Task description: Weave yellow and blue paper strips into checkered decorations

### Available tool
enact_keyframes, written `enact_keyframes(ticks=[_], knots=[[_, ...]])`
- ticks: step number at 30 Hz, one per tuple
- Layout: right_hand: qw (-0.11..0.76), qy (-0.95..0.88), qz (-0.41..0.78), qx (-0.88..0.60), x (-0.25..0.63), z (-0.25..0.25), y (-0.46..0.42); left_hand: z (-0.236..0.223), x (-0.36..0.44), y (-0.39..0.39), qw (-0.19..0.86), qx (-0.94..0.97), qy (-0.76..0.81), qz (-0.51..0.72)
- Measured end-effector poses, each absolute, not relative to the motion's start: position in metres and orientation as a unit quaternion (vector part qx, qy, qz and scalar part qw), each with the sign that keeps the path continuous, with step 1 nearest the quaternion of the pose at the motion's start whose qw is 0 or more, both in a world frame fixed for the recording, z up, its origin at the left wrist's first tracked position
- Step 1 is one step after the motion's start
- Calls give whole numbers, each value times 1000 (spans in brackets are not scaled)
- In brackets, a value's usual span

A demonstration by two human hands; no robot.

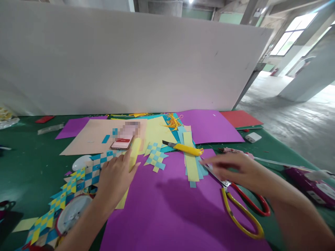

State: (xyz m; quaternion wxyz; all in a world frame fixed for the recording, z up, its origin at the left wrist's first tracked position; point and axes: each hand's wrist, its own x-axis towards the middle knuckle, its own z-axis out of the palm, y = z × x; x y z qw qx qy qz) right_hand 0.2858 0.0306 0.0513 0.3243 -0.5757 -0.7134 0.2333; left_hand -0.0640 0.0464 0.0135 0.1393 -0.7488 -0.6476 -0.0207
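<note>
My left hand [115, 174] lies over a long yellow paper strip [135, 153], thumb apart and fingers reaching towards a phone [122, 142]. Whether it presses the strip cannot be told. My right hand [232, 165], slightly blurred, hovers with parted fingers by the blades of scissors [242, 209] with one red and one yellow handle. Just left of it is a pile of pale yellow and blue strips [192, 164], topped by a yellow utility knife [187, 149] with its blade out. A small woven blue-and-yellow paper piece [156, 157] sits between my hands on a purple sheet [157, 216].
Woven checkered pieces [65, 188] and a round, red-rimmed container [72, 212] are at left. Orange threads [173, 122], another purple sheet [209, 125] and a white adapter [253, 137] lie farther back. A purple power strip [311, 184] is at right; a white panel [131, 62] rises behind.
</note>
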Motion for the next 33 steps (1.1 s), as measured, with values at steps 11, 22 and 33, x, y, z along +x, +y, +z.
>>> enact_keyframes(ticks=[11, 22, 33], knots=[[130, -804, -28, -579, 265, -7, 73, 13, -65, 50, 117, -752, -648, -29], [199, -786, -53, -583, 266, -20, 77, 20, -62, 43, 157, -709, -686, -47], [287, -778, -32, -558, 263, -17, 73, 29, -46, 36, -293, -619, -650, -330]])
